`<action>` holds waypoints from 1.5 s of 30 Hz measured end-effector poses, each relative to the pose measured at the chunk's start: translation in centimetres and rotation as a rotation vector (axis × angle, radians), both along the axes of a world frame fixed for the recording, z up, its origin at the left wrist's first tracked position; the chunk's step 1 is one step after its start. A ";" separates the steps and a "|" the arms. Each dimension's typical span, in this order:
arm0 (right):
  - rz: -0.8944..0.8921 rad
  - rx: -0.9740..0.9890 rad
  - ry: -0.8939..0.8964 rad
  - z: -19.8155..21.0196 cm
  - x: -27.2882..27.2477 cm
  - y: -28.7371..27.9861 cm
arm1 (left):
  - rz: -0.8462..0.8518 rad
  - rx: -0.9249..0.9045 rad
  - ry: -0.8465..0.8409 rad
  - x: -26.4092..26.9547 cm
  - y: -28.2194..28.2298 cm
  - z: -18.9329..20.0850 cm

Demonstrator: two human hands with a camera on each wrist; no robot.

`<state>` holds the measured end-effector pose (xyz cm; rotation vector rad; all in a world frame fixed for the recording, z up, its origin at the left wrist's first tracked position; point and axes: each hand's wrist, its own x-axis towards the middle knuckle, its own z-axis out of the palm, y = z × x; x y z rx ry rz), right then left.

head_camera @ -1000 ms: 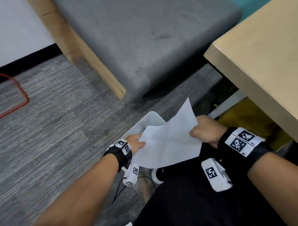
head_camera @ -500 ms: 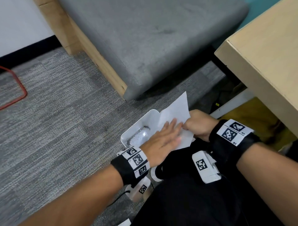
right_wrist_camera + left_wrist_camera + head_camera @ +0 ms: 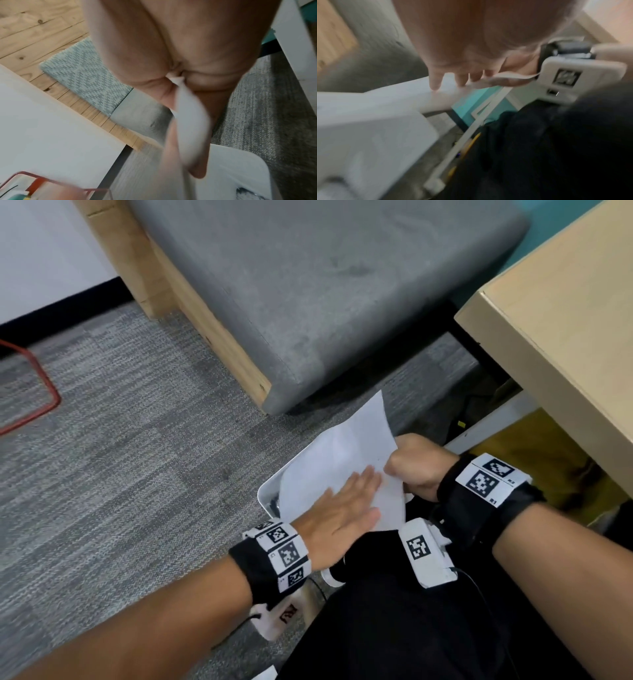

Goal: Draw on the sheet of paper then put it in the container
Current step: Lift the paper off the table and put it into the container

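The white sheet of paper (image 3: 342,460) lies bent over a white container (image 3: 269,494) that stands on the carpet, and it hides most of the opening. My left hand (image 3: 359,491) rests flat on the sheet with straight fingers and presses it down. My right hand (image 3: 397,470) grips the sheet's right edge in a closed fist. In the right wrist view the paper (image 3: 190,121) is pinched between thumb and fingers above the container's rim (image 3: 240,162). The left wrist view is blurred, with straight fingers (image 3: 436,81) on the paper (image 3: 393,97).
A grey cushioned bench (image 3: 325,285) on a wooden frame stands just beyond the container. A light wooden table (image 3: 565,337) overhangs at the right. A red wire frame (image 3: 37,405) lies on the grey carpet at far left. My black-trousered leg (image 3: 411,628) is below the hands.
My left hand left the sheet's left edge and came to lie flat on top of it. The sheet has been bent down over the container. My right hand keeps its grip.
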<state>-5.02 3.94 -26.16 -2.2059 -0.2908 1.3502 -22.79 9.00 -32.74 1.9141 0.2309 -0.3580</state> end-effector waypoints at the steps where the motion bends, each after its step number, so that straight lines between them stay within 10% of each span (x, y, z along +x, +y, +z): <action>1: -0.005 -0.016 -0.011 0.1 0.1 -0.1 | -0.041 0.053 0.107 -0.7 0.5 -1.3; 4: -0.029 -0.017 -0.006 -0.1 0.2 -0.6 | -0.008 0.184 0.346 -2.3 2.4 -3.3; 11: 0.005 0.042 0.053 -0.1 -0.5 0.1 | 0.097 -0.001 -0.130 1.6 -0.2 0.7; 17: -0.019 0.007 0.031 0.6 0.6 -1.1 | 0.166 0.094 0.370 1.8 2.4 -4.9; 23: -0.037 0.070 0.058 1.1 -0.1 -0.8 | 0.153 -0.028 -0.110 2.7 0.1 -0.4; 30: -0.065 0.025 -0.009 1.8 0.8 -1.7 | 0.218 0.126 0.443 0.3 2.0 -8.5; 37: -0.053 0.045 0.001 1.8 -0.4 -1.0 | 0.287 0.034 -0.016 5.0 1.1 -3.8; 45: -0.109 0.004 -0.055 2.6 1.4 -2.6 | 0.197 0.271 0.547 2.0 3.7 -9.2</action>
